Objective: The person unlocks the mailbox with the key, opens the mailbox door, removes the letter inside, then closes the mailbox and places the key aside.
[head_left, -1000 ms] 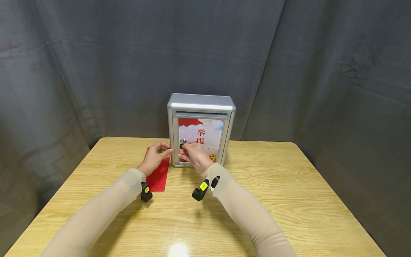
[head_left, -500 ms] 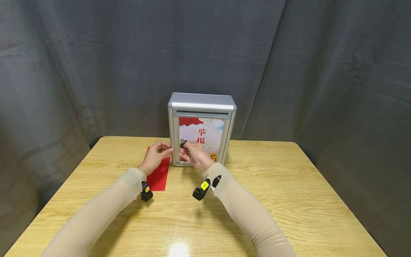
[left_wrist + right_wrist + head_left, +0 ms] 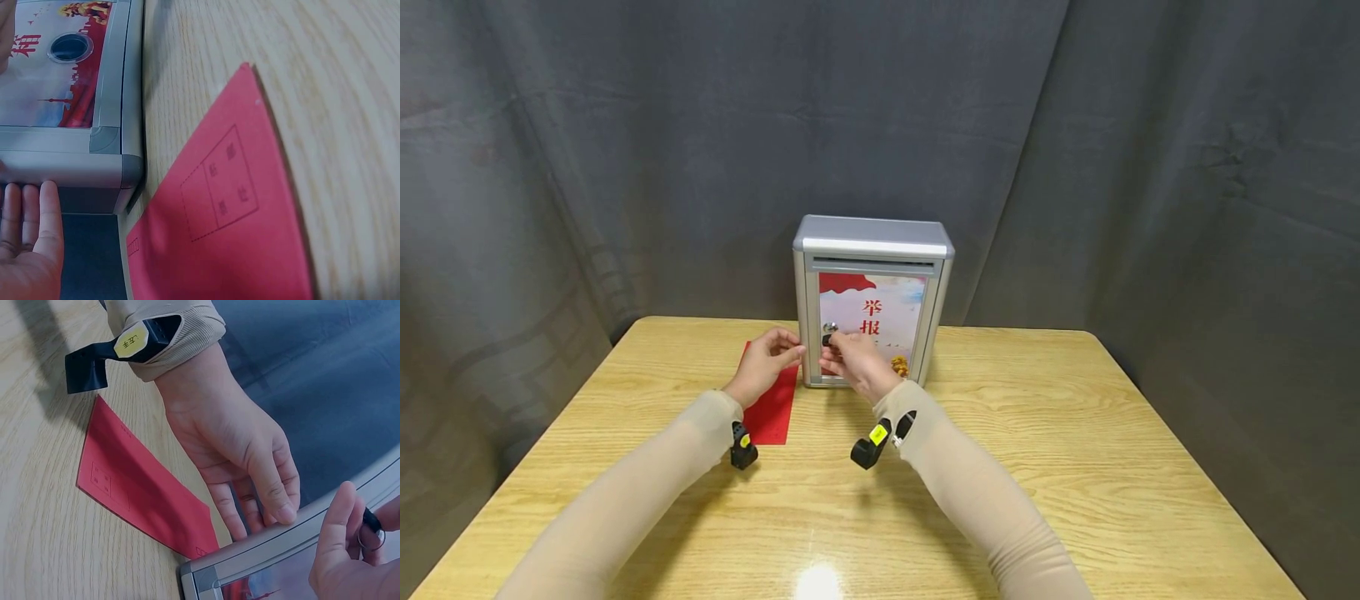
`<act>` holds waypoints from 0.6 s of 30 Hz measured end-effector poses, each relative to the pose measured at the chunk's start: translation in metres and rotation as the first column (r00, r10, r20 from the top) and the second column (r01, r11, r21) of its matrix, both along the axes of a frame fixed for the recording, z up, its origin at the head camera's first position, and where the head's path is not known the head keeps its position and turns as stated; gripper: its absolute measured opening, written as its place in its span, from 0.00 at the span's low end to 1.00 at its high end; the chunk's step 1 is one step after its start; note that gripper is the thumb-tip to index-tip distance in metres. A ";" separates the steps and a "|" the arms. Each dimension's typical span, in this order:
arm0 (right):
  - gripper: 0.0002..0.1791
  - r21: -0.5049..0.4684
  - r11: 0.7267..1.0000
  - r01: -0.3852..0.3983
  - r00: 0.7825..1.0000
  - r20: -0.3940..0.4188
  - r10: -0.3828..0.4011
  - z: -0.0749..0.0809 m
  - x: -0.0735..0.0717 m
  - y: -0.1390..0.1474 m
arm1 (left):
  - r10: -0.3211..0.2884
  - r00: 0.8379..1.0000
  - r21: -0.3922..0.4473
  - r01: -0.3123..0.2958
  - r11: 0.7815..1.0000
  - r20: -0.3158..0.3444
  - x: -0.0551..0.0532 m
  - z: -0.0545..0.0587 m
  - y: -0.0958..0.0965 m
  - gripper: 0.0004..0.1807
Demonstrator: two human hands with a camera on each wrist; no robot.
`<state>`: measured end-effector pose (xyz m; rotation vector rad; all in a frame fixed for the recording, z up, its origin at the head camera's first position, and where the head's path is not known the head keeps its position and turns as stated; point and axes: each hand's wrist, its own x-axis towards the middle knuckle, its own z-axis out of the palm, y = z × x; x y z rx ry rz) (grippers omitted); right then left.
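A silver metal suggestion box with a slot near its top and a printed front panel stands upright on the table. My right hand is at its front, thumb and fingers pinching a black-headed key with a metal ring, just below the round lock. The key's blade is hidden. Against the box's left side rest the fairly straight fingers of my left hand, its thumb near the front edge. A red envelope lies partly under that hand, beside the box.
The wooden table extends to both sides and in front of the box. A dark grey curtain hangs behind it. Black wrist cameras stick out below both wrists.
Both hands stay in nearly the same places. Slightly more of the lock's round face shows above the right fingers. The box and envelope stay put.
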<state>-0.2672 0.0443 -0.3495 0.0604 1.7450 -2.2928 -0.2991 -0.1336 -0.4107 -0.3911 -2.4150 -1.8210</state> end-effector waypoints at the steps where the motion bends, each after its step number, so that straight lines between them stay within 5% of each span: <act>1: 0.05 -0.006 1.000 0.001 1.000 0.007 -0.001 0.000 0.000 -0.001 | -0.001 1.000 0.004 0.001 1.000 0.003 0.000 0.000 0.000 0.17; 11: 0.04 -0.010 1.000 0.010 0.999 0.043 -0.010 0.002 -0.002 0.000 | 0.007 1.000 0.014 -0.007 1.000 0.017 -0.002 0.000 0.001 0.16; 18: 0.03 0.062 0.995 -0.078 0.997 0.031 0.077 0.000 0.002 0.002 | -0.003 1.000 0.010 0.002 1.000 0.008 -0.001 -0.001 -0.001 0.17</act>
